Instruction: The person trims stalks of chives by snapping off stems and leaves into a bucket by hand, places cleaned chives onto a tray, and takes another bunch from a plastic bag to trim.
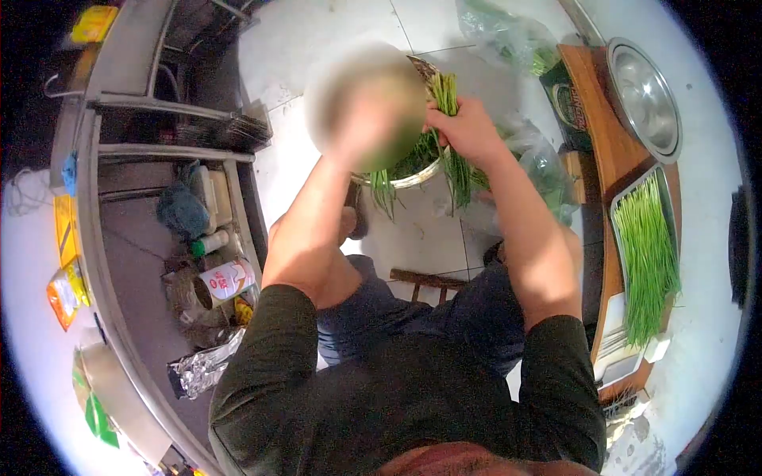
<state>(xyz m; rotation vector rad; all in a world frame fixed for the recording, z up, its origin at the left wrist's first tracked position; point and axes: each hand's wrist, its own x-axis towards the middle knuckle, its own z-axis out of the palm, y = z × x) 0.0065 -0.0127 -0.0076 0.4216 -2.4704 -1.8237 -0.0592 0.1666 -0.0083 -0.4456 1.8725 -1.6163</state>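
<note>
My right hand is closed around a bunch of long green chives, whose ends stick up above the fist and hang below it. The bunch is at the right side of a round basket, over its pale rim. More green stems droop over the basket's front edge. My left hand reaches to the basket's left side, where a round blur covers it. Its fingers and anything in them are hidden.
On the right, a wooden surface bears a steel bowl and a tray of aligned green stems. Plastic bags lie near my right forearm. At left, a metal shelf holds a can and crumpled foil.
</note>
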